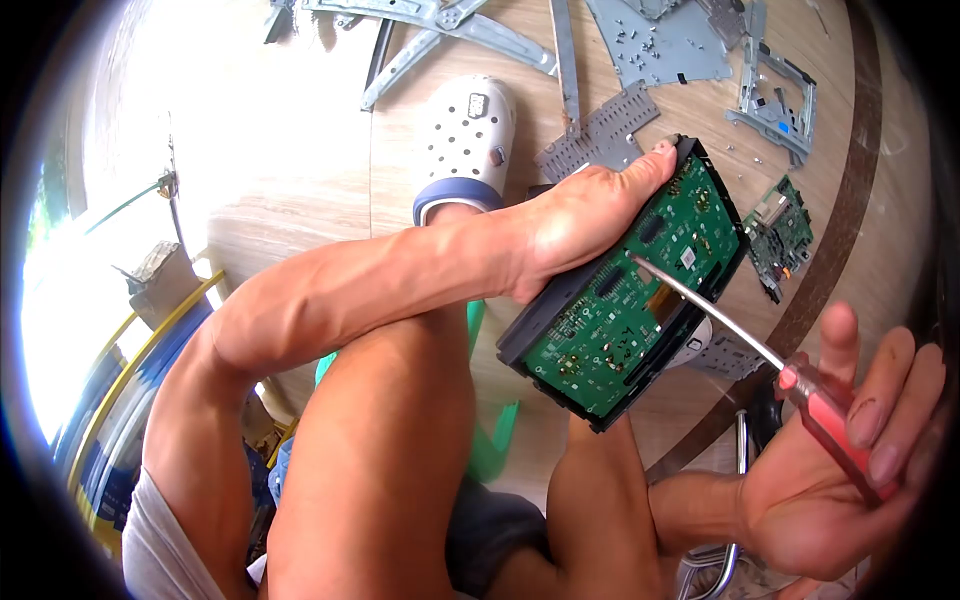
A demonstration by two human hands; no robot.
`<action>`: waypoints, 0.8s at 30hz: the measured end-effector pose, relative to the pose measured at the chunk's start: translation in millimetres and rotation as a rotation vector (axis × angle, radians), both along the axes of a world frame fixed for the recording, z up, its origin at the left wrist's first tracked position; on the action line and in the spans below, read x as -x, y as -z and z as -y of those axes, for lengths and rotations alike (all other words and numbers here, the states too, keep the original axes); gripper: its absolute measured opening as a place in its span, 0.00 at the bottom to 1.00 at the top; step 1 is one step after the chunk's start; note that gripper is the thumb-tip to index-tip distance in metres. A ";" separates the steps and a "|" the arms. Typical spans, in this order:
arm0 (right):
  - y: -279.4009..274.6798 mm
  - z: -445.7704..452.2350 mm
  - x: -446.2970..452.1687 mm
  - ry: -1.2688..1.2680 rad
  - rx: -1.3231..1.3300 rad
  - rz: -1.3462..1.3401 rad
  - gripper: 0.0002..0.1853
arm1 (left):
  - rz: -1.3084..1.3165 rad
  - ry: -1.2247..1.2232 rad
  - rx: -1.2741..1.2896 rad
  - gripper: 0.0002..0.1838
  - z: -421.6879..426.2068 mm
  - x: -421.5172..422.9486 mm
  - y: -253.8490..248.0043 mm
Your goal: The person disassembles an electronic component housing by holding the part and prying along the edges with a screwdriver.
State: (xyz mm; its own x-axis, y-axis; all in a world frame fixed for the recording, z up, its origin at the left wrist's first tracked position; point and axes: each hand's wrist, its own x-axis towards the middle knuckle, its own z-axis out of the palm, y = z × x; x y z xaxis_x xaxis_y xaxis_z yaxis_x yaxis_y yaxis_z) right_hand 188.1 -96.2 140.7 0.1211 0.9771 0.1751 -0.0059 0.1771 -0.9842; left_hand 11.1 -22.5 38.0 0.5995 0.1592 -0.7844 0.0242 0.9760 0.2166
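My left hand (pixel 590 215) grips the upper left edge of a black-framed panel with a green circuit board (pixel 640 300), held tilted above my legs. Its thumb lies along the frame near the top corner, and the other fingers are hidden behind the panel. In my right hand (pixel 850 450) is a screwdriver (pixel 830 415) with a clear and red handle. The shaft points up and left, its tip at the board's surface near the middle. Some fingers of my right hand are raised off the handle.
Metal brackets (pixel 450 25), a perforated plate (pixel 605 130), a sheet with screws (pixel 660 45), a metal frame (pixel 780 100) and a smaller circuit board (pixel 780 235) lie on the floor. A white clog (pixel 468 135) is on my foot. A cardboard box (pixel 163 285) stands at the left.
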 end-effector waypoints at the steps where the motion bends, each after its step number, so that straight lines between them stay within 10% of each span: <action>1: -0.9 1.3 -0.4 0.004 0.008 0.018 0.05 | -0.008 0.010 -0.010 0.37 -0.1 0.6 -1.2; 24: -15.5 -0.7 1.3 0.006 0.190 0.415 0.04 | -0.032 -0.075 -0.001 0.38 -0.1 1.8 11.6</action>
State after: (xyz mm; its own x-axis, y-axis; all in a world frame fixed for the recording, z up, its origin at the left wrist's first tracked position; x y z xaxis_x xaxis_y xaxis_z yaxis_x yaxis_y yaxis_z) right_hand 186.7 -95.4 156.2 0.0846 0.9960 0.0278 0.3966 -0.0081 -0.9180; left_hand 9.3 -22.4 26.4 0.5606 0.2036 -0.8027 -0.0416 0.9750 0.2183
